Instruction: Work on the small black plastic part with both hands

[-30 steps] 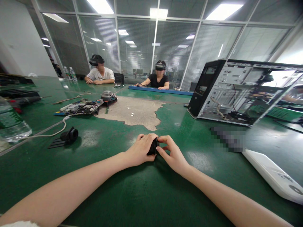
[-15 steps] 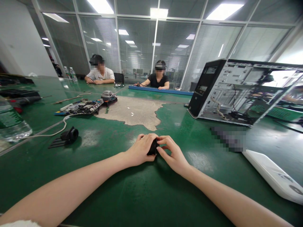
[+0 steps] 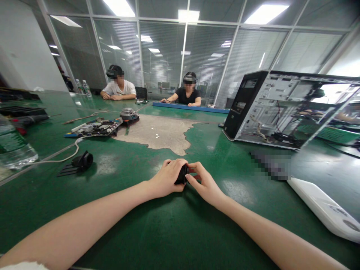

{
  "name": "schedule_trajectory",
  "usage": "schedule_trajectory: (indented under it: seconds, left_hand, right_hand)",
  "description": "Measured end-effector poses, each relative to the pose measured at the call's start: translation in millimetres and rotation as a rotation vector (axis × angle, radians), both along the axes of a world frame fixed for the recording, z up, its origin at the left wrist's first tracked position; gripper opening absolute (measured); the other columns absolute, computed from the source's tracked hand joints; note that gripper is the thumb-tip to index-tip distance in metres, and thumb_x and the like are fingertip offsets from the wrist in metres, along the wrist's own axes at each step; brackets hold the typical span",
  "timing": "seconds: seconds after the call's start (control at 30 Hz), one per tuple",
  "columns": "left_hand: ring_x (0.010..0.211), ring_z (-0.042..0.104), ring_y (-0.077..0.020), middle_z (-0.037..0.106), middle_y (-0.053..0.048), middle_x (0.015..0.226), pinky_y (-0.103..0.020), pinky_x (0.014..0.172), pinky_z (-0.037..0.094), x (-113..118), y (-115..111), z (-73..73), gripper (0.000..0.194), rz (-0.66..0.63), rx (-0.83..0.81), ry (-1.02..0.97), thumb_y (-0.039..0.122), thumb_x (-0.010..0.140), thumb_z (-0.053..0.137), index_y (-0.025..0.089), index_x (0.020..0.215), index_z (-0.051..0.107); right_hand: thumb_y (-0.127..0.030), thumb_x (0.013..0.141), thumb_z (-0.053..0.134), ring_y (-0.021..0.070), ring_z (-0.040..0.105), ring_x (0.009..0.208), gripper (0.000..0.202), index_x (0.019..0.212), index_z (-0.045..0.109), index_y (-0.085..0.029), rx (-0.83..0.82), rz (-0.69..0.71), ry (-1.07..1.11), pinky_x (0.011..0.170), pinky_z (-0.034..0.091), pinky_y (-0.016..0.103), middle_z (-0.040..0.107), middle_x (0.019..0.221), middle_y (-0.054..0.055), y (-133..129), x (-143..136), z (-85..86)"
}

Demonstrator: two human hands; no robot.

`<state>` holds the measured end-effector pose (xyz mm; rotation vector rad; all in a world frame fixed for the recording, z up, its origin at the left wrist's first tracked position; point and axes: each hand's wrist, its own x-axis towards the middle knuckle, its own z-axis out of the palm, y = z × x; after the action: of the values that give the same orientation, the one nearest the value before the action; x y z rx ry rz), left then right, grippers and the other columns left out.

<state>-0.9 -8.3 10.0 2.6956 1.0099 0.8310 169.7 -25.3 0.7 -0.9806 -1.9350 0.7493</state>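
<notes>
The left hand [image 3: 168,177] wraps a small black part [image 3: 180,176] at the near middle of the green table [image 3: 157,234] — the right hand [image 3: 204,184] pinches its right end. This looks like close two-handed manipulation — the next move calls for a firm left hold and fine right-finger control.

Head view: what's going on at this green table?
A person is handling a small black part over the green table. The left hand wraps over it, while the right hand holds its right end; the hands hide too much to tell what it is. Another black piece lies to the left, nearer than a circuit board. An open computer case stands to the right, and two people sit across the table.
</notes>
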Motion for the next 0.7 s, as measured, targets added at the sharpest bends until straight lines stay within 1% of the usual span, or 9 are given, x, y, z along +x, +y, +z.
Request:
schedule_trajectory:
  seconds: [0.07, 0.2, 0.3, 0.37, 0.53, 0.63, 0.7]
  left_hand:
    - [0.105, 0.047, -0.0237, 0.049, -0.007, 0.114, -0.04, 0.09, 0.028, 0.1, -0.2, 0.5, 0.058, 0.001, -0.003, 0.006, 0.019, 0.064, 0.057, 0.022, 0.115, 0.03]
    - [0.106, 0.047, -0.0234, 0.049, -0.007, 0.114, -0.04, 0.09, 0.028, 0.6, -1.4, 1.7, 0.058, -0.002, -0.012, 0.0, 0.018, 0.064, 0.057, 0.022, 0.115, 0.03]
    - [0.106, 0.047, -0.0236, 0.049, -0.007, 0.115, -0.04, 0.091, 0.028, 0.7, -1.6, 1.7, 0.058, -0.001, -0.013, -0.001, 0.018, 0.064, 0.057, 0.022, 0.115, 0.029]
    - [0.106, 0.046, -0.0235, 0.049, -0.007, 0.115, -0.04, 0.091, 0.028, 0.7, -1.2, 1.1, 0.058, 0.001, -0.01, -0.002, 0.018, 0.064, 0.057, 0.022, 0.116, 0.03]
    - [0.106, 0.047, -0.0232, 0.049, -0.006, 0.114, -0.04, 0.09, 0.028, 1.0, 0.3, -0.2, 0.057, 0.005, -0.001, -0.004, 0.018, 0.064, 0.057, 0.022, 0.114, 0.03]
    - [0.105, 0.047, -0.0236, 0.049, -0.007, 0.113, -0.04, 0.09, 0.029, 0.8, 0.5, -0.2, 0.057, 0.005, -0.003, 0.0, 0.018, 0.064, 0.057, 0.022, 0.114, 0.03]
    - [0.105, 0.047, -0.0237, 0.049, -0.007, 0.114, -0.04, 0.09, 0.029, 0.4, 0.3, 0.1, 0.057, 0.005, -0.003, 0.001, 0.018, 0.064, 0.057, 0.022, 0.114, 0.03]
  right_hand:
    - [-0.02, 0.08, 0.048, 0.0165, 0.054, 0.094, 0.02, 0.1, 0.046, -0.022, 0.037, 0.012, 0.004, 0.075, 0.052, 0.032, 0.051, 0.098, 0.005, -0.7, -0.1, 1.1]
    - [-0.02, 0.08, 0.049, 0.0175, 0.052, 0.097, 0.017, 0.097, 0.049, -0.023, 0.134, -0.003, 0.01, 0.076, 0.053, 0.032, 0.048, 0.103, 0.006, -3.4, -0.4, 3.5]
    - [-0.02, 0.08, 0.048, 0.0181, 0.051, 0.097, 0.013, 0.093, 0.05, -0.023, 0.167, -0.02, -0.007, 0.075, 0.053, 0.032, 0.048, 0.104, 0.006, -4.3, -0.5, 3.6]
    - [-0.019, 0.08, 0.049, 0.0181, 0.051, 0.097, 0.014, 0.094, 0.049, -0.023, 0.163, -0.036, -0.006, 0.073, 0.053, 0.032, 0.048, 0.103, 0.006, -3.8, -0.7, 2.4]
    - [-0.019, 0.08, 0.049, 0.0176, 0.051, 0.096, 0.026, 0.105, 0.045, -0.023, 0.116, -0.053, 0.006, 0.074, 0.052, 0.032, 0.048, 0.103, 0.006, -1.1, -0.8, 0.2]
    - [-0.02, 0.08, 0.048, 0.0177, 0.051, 0.097, 0.022, 0.102, 0.046, -0.022, 0.1, -0.035, -0.005, 0.074, 0.052, 0.031, 0.049, 0.102, 0.006, -0.7, -0.4, 0.6]
    - [-0.021, 0.081, 0.048, 0.017, 0.053, 0.094, 0.019, 0.1, 0.046, -0.022, 0.068, -0.014, 0.0, 0.074, 0.052, 0.031, 0.05, 0.099, 0.005, -0.9, -0.3, 1.1]
